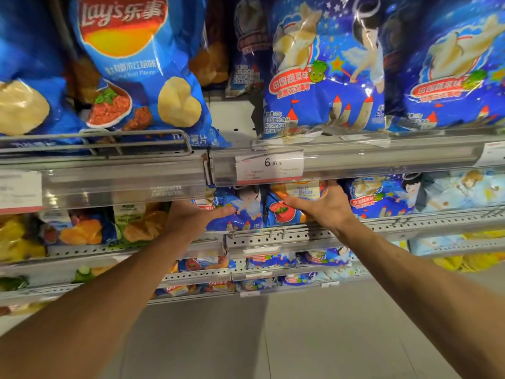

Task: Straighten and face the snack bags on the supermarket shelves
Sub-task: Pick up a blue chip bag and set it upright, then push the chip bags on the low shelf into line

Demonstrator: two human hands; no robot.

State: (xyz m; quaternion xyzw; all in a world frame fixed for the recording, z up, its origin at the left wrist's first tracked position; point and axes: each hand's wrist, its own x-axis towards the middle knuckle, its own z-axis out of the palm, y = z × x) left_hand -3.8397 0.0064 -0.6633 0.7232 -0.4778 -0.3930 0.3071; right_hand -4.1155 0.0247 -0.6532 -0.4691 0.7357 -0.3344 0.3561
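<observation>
On the second shelf, my left hand (196, 214) lies with its thumb stretched across a blue cartoon-angel snack bag (246, 209); its fingers are hidden behind the upper shelf's price rail. My right hand (322, 206) grips a blue bag with an orange label and a tomato picture (284, 212), thumb across its front and fingers over its right side. More blue angel bags (382, 198) stand to the right on the same shelf.
The upper shelf (382, 157) holds large Lay's bags (136, 64) and blue angel bags (322, 72), with a 6.00 price tag (269, 166) on its rail. Orange and green chip bags (82, 228) fill the left. Lower shelves and grey floor (300, 337) lie below.
</observation>
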